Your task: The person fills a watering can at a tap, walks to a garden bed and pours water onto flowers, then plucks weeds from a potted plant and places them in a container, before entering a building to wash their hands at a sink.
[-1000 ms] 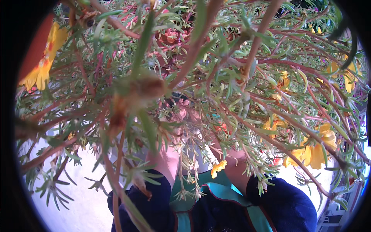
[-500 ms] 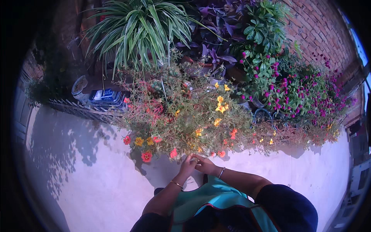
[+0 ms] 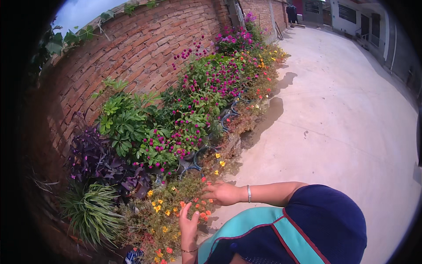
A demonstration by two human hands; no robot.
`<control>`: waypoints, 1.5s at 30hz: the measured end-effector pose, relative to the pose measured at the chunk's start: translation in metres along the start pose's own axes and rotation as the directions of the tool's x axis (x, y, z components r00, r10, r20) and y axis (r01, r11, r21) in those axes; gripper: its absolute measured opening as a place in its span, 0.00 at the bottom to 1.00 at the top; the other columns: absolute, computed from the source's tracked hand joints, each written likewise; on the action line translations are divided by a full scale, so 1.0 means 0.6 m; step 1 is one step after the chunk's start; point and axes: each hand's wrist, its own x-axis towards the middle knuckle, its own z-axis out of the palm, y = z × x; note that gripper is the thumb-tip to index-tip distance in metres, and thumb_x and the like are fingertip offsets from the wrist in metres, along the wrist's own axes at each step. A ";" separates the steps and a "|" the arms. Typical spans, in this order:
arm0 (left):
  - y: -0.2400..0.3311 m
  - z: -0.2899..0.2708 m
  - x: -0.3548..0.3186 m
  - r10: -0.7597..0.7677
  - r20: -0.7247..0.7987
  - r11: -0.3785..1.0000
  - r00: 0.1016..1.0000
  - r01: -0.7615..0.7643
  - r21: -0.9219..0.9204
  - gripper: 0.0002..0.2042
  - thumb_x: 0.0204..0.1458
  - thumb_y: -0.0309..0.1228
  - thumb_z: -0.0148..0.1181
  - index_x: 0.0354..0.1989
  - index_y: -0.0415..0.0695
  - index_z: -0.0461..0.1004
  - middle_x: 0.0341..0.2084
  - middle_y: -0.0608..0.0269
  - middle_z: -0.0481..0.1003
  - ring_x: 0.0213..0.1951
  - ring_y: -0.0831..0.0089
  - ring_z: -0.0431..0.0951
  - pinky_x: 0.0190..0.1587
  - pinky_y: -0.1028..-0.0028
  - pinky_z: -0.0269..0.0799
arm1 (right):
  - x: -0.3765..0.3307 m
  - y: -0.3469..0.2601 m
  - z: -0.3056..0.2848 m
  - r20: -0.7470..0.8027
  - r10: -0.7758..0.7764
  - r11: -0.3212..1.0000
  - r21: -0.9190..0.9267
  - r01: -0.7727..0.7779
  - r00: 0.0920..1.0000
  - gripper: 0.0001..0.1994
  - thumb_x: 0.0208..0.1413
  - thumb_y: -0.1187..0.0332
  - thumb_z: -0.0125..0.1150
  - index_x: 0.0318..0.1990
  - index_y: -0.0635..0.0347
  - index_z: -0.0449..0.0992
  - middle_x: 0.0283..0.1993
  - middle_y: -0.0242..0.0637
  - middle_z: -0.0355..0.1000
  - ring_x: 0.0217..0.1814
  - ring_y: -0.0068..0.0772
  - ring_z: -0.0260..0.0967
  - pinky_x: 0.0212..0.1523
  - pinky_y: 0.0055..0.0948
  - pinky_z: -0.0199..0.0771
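Both hands low in frame, left hand and right hand spread, fingertips among orange flowers; nothing picked, blooms all on stems.

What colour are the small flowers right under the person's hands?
Mostly orange and yellow flowers, a few reddish, beneath the left hand and right hand; head view.

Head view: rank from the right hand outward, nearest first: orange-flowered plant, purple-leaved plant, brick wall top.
From the right hand:
1. Orange-flowered plant, under the fingers.
2. Purple-leaved plant, further along the bed toward the wall.
3. Brick wall top, beyond the plants.
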 end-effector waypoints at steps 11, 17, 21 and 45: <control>0.215 0.483 0.339 0.229 0.440 0.826 0.868 0.066 -0.560 0.08 0.54 0.27 0.52 0.35 0.35 0.74 0.39 0.60 0.74 0.40 0.75 0.73 0.44 0.78 0.66 | -0.433 0.295 -0.315 0.073 0.698 0.530 0.617 -0.582 0.713 0.12 0.54 0.68 0.55 0.46 0.59 0.72 0.41 0.36 0.73 0.45 0.28 0.71 0.46 0.27 0.70; 0.370 0.731 0.596 0.220 0.611 0.859 0.761 0.146 -0.491 0.11 0.51 0.23 0.53 0.43 0.35 0.71 0.38 0.61 0.74 0.41 0.76 0.73 0.45 0.77 0.68 | -0.673 0.484 -0.373 -0.026 0.964 0.181 0.790 -0.586 0.263 0.14 0.54 0.72 0.54 0.49 0.57 0.70 0.48 0.36 0.69 0.48 0.27 0.68 0.49 0.27 0.68; 0.514 0.961 0.803 0.321 0.660 0.832 0.679 0.131 -0.539 0.11 0.50 0.22 0.53 0.43 0.36 0.71 0.39 0.61 0.74 0.42 0.75 0.73 0.45 0.77 0.68 | -0.781 0.588 -0.457 0.102 0.994 -0.053 0.717 -0.695 0.029 0.15 0.55 0.70 0.55 0.50 0.57 0.70 0.48 0.37 0.69 0.49 0.25 0.67 0.49 0.26 0.67; 1.137 2.042 1.662 0.338 0.571 0.810 0.748 0.077 -0.581 0.08 0.50 0.22 0.53 0.40 0.37 0.72 0.33 0.64 0.74 0.37 0.77 0.73 0.44 0.78 0.67 | -1.362 1.898 -1.257 -0.126 0.990 0.141 0.782 -0.607 0.067 0.12 0.54 0.68 0.53 0.45 0.61 0.74 0.46 0.38 0.71 0.50 0.29 0.68 0.52 0.28 0.66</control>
